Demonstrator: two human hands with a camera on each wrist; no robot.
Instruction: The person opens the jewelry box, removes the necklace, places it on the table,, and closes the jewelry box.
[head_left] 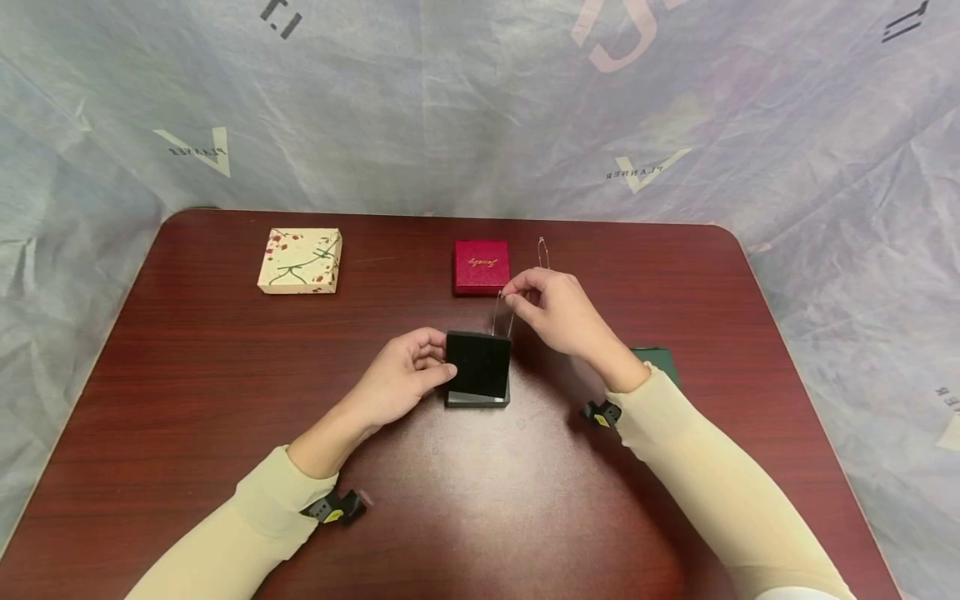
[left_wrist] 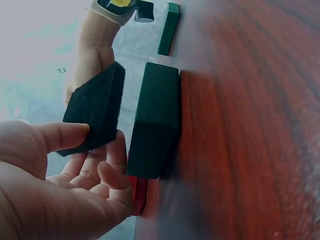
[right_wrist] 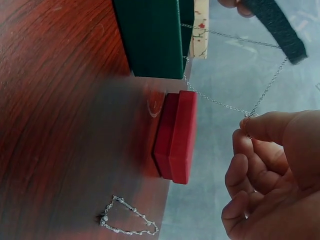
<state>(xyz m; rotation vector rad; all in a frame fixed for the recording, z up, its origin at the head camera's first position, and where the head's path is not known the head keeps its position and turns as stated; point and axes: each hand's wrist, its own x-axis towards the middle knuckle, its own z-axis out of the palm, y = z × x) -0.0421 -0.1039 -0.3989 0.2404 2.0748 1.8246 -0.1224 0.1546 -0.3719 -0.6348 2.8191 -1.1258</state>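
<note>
My left hand (head_left: 401, 375) holds a dark, velvety square pad (head_left: 477, 365) by its left edge, thumb on the face. Tilted, the pad sits above an open dark green box (left_wrist: 156, 110), which stands on the table. Between thumb and index fingertip my right hand (head_left: 558, 312) pinches a thin silver chain necklace (right_wrist: 220, 103). One strand runs from those fingertips to the pad and another down to the box; another stretch spans from box to pad. The part of the chain inside the box is hidden by the box wall.
Behind the box stands a closed red jewelry box (head_left: 482, 267). To its right lies a silver chain bracelet (right_wrist: 129, 215). A cream floral box (head_left: 300, 261) is at the back left. A green lid-like piece (head_left: 657, 362) lies under the right forearm.
</note>
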